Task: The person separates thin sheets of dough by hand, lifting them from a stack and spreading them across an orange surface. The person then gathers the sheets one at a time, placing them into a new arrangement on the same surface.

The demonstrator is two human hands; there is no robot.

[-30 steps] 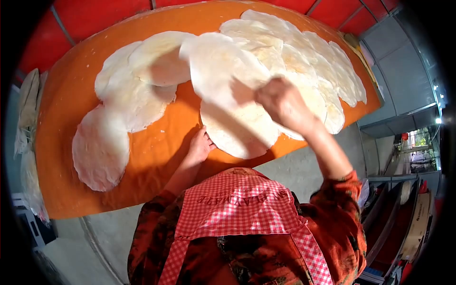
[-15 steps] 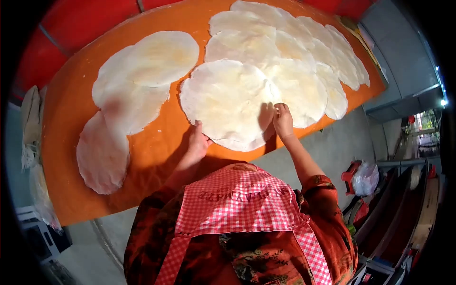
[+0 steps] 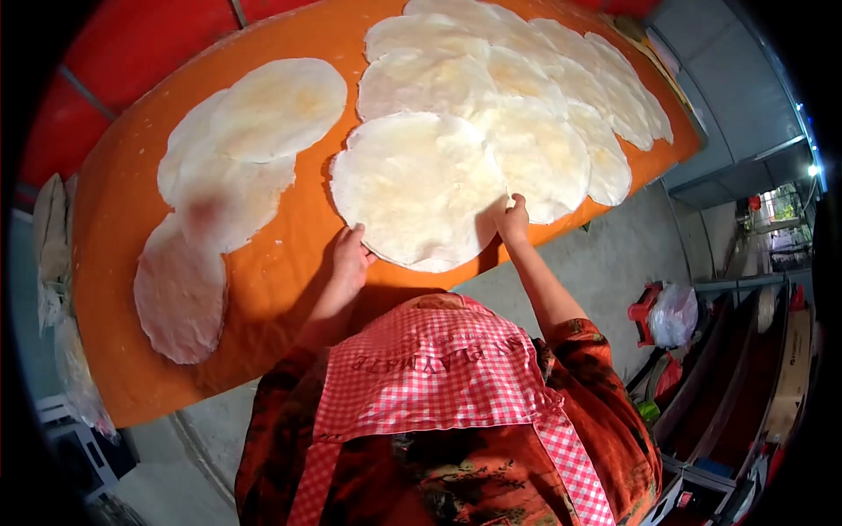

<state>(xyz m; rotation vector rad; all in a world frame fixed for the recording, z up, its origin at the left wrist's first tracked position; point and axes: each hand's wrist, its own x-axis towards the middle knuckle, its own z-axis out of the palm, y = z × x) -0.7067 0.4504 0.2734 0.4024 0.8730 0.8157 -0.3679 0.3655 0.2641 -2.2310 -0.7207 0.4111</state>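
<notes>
While the front sheet (image 3: 417,188) is lying flat on the orange board (image 3: 294,263), the left hand (image 3: 349,260) is touching its near-left edge with bent fingers. The right hand (image 3: 513,219) is touching its near-right edge. Whether either hand is pinching the edge cannot be told. Right sheets (image 3: 544,88) are overlapping it; left sheets (image 3: 254,114) are lying apart.

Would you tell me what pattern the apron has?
The apron has red-and-white checks; head view shows it best.
</notes>
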